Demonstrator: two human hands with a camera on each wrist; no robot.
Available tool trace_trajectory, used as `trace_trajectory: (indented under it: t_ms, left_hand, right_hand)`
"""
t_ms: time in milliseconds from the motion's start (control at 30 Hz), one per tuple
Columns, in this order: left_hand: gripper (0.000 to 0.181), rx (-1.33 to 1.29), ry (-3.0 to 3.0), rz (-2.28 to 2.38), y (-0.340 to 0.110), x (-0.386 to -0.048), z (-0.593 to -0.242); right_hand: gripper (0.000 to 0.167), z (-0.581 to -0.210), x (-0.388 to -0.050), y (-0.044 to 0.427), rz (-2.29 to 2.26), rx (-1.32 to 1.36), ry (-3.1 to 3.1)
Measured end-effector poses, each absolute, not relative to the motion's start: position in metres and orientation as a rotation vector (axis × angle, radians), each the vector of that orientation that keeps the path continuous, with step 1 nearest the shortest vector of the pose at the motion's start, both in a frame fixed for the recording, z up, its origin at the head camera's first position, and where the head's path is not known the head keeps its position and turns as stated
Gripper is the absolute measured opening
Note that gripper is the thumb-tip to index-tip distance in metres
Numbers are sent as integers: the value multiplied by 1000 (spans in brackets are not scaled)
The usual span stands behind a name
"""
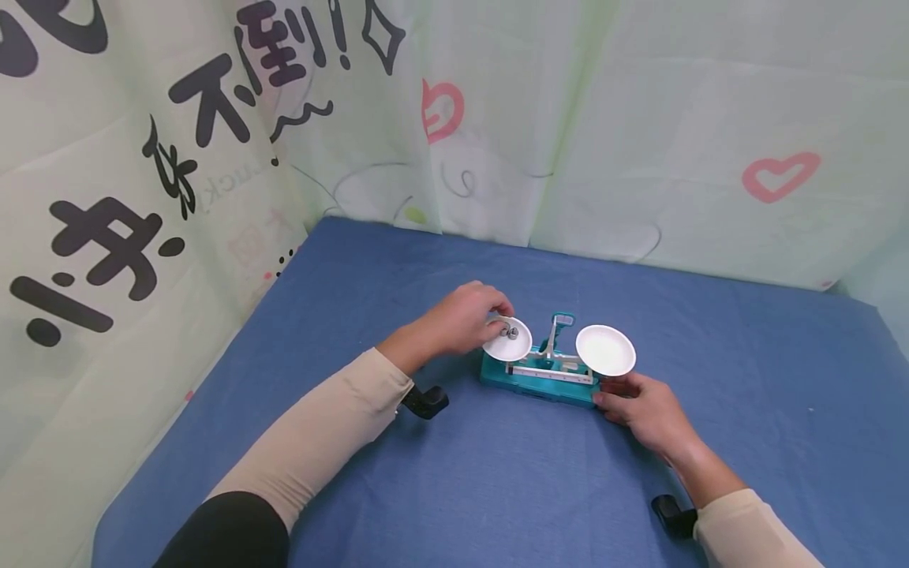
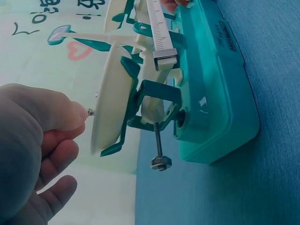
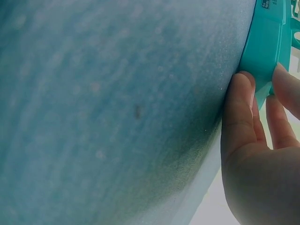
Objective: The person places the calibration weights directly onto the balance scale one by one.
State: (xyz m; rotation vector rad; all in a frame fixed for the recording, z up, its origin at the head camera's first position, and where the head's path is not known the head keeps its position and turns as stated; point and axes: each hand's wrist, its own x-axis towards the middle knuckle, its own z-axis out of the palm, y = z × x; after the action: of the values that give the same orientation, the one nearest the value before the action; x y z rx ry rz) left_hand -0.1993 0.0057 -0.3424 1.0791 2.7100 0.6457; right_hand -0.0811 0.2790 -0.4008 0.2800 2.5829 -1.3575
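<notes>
A teal balance scale (image 1: 533, 383) with two white pans stands on the blue cloth. At its left pan (image 1: 517, 347), my left hand (image 1: 463, 319) pinches a small metal weight (image 2: 90, 112) between thumb and fingertip; most of it is hidden by the fingers. Another small metal weight (image 1: 513, 334) shows on that pan. My right hand (image 1: 649, 414) grips the right end of the teal base, as the right wrist view also shows, with the thumb on one side and fingers on the other. The right pan (image 1: 606, 350) holds nothing visible.
Blue cloth (image 1: 497, 489) covers the table around the scale. Behind and to the left hang pale curtains (image 1: 639, 118) with dark characters and pink hearts. The scale's pointer (image 1: 554, 331) rises between the pans, and an adjusting nut (image 2: 161, 163) sticks out at the beam's left end.
</notes>
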Motion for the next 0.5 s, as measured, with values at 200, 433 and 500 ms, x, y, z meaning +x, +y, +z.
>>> trace_trajectory:
  t_ms: [200, 433, 500]
  left_hand:
    - [24, 1076, 2738, 680, -5, -199, -341]
    - [25, 1051, 2767, 686, -29, -206, -341]
    - [25, 1037, 2779, 673, -36, -207, -341]
  right_hand:
    - [46, -402, -81, 279, -1348, 289, 2582]
    - [46, -402, -82, 279, -1357, 292, 2575]
    - [46, -402, -82, 280, -1357, 292, 2571]
